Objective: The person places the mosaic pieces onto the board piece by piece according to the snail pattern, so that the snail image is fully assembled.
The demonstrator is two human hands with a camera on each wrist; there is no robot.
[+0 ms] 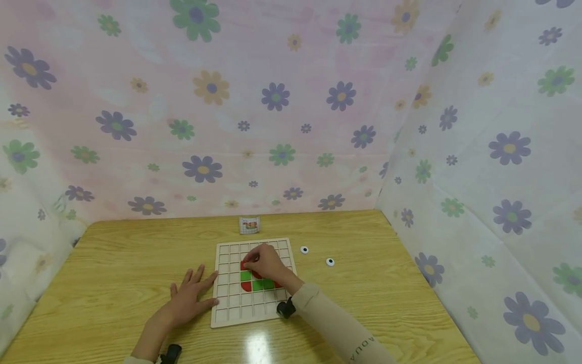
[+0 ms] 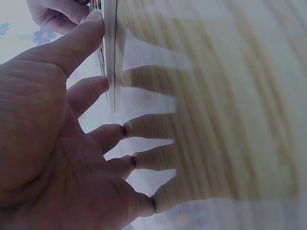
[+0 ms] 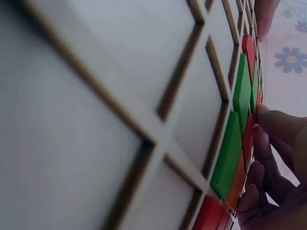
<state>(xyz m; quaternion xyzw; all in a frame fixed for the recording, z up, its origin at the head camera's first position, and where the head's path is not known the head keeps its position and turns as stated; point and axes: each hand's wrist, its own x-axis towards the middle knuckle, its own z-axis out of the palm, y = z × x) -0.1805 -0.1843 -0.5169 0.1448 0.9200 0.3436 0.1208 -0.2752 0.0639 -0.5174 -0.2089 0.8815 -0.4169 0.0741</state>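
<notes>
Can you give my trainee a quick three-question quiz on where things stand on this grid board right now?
1. True or false: the left hand lies flat on the table, fingers straight, touching the left edge of the grid board.
2. Which tile colours already sit in the board's cells?
A. blue and yellow
B. green tiles and red tiles
C. only white
3. Fill in: the two small googly eyes lie on the table to the ____ of the board.

Key
1. True.
2. B; the right hand has its fingers curled over the red pieces near the board's middle.
3. Right, apart from the board.
</notes>
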